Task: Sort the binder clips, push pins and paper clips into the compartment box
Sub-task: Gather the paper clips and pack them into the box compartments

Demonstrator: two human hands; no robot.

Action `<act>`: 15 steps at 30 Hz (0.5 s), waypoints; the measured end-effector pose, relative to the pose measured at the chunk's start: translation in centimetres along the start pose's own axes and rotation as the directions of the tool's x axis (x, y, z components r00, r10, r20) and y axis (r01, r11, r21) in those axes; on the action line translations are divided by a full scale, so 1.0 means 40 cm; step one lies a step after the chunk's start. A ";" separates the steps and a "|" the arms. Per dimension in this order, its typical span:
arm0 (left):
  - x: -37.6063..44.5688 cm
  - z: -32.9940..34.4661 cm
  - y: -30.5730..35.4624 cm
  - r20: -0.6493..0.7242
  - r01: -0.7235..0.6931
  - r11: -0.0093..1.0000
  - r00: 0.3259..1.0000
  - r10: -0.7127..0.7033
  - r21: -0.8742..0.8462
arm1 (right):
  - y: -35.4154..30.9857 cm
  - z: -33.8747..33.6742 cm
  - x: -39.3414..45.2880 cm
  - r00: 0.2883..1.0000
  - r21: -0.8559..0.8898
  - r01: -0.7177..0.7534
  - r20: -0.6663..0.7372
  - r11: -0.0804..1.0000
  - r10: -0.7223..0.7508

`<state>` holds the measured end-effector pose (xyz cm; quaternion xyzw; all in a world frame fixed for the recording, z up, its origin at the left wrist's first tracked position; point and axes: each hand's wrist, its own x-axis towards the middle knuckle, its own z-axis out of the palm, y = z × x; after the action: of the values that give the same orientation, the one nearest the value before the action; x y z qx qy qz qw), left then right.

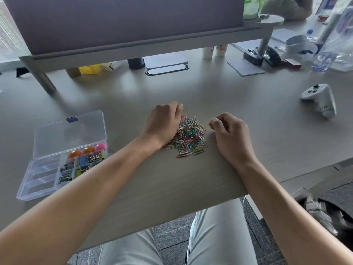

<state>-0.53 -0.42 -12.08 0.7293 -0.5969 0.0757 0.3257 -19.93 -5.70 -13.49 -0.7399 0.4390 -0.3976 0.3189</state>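
- Compartment box (45,180) sits at approx 8 o'clock on the desk (172,188), lid flipped open. Binder clips (76,169) and round push pins (87,151) already in the right-side cells; left cells look bare.
- Paper clips (191,134) heaped dead centre, w/ a hand on each side.
- Left hand (164,125) lies on the pile's 9 o'clock edge, fingers curled down into it. Can't tell if it's actually got any.
- Right hand (229,131) at 3 o'clock, just beside the heap, fingers curled in loose, nothing visibly held.
- IMO these are light, stiff, slick wire and they snag together, so scoop or pinch a bunch from the edges, don't pick singles.
- White controller (321,100) out at 2 o'clock, not involved.
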 end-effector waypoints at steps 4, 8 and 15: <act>0.017 -0.012 -0.009 -0.037 0.113 0.981 0.992 -0.120 -0.160 | -0.015 0.009 0.000 0.995 -0.081 0.076 0.074 0.994 -0.070; 0.031 -0.026 -0.036 0.029 0.337 0.866 0.936 -0.351 -0.369 | -0.019 0.030 0.001 0.963 -0.230 0.178 0.242 0.957 -0.121; 0.006 -0.054 -0.030 0.361 0.640 0.380 0.724 -0.587 -0.667 | -0.048 0.070 0.010 0.864 -0.332 0.349 0.477 0.877 -0.163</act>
<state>1.24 0.69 -10.74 0.6930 -0.2676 -0.3291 0.5829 -16.63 -4.92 -13.12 -0.9121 0.3250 -0.1617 0.1907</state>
